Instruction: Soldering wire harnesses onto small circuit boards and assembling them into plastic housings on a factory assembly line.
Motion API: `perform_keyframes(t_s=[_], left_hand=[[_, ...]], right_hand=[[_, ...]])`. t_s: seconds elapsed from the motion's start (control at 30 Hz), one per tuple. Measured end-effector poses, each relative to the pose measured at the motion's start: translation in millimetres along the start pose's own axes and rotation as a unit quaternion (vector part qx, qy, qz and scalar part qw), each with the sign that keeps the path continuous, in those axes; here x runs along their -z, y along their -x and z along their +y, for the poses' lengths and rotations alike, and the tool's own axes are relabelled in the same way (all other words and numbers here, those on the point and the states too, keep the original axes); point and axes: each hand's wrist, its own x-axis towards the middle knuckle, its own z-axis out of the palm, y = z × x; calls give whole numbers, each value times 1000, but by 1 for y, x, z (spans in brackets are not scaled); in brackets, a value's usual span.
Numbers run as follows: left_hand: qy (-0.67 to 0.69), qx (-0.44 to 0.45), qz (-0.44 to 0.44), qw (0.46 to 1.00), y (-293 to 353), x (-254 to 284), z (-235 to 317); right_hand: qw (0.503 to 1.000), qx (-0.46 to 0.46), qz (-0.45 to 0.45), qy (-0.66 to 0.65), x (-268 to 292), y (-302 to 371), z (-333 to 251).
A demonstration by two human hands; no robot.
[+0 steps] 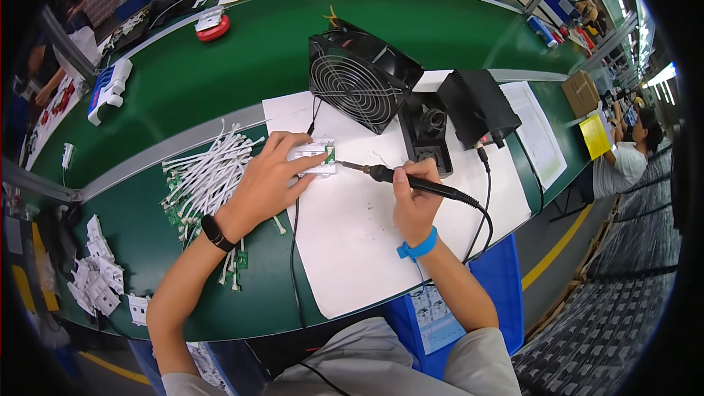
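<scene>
My right hand (416, 202) is closed round the black handle of a soldering iron (381, 174). The iron's tip points left and reaches the edge of a small green circuit board (329, 155); whether it touches is too small to tell. That board sits in a white plastic housing (314, 167) lying on white sheeting (352, 249). With thumb and fingers, my left hand (275, 170) grips the housing and presses it down. Beside my left wrist is a heap of white cables with small green boards (209, 176).
A black fan (356, 81) stands behind the housing. Right of it are a soldering iron stand (429, 132) and a black power unit (477, 106). Loose white housings (99, 275) lie at far left. A blue bin (510, 279) sits below the table edge. Another person (627, 154) works at right.
</scene>
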Motion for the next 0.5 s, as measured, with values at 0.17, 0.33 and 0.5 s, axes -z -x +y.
perform_keyframes(t_s=[0.17,0.33,0.5], left_hand=[[-3,-5,1,1000,-1,1,0],[-3,-5,0,1000,-1,2,0],[-7,-9,-12,1000,-1,5,3]], right_hand=[[1000,8,-7,-1,-3,-1,-5],[1000,-2,-23,8,-3,-3,-4],[1000,-14,-4,21,1,-2,-3]])
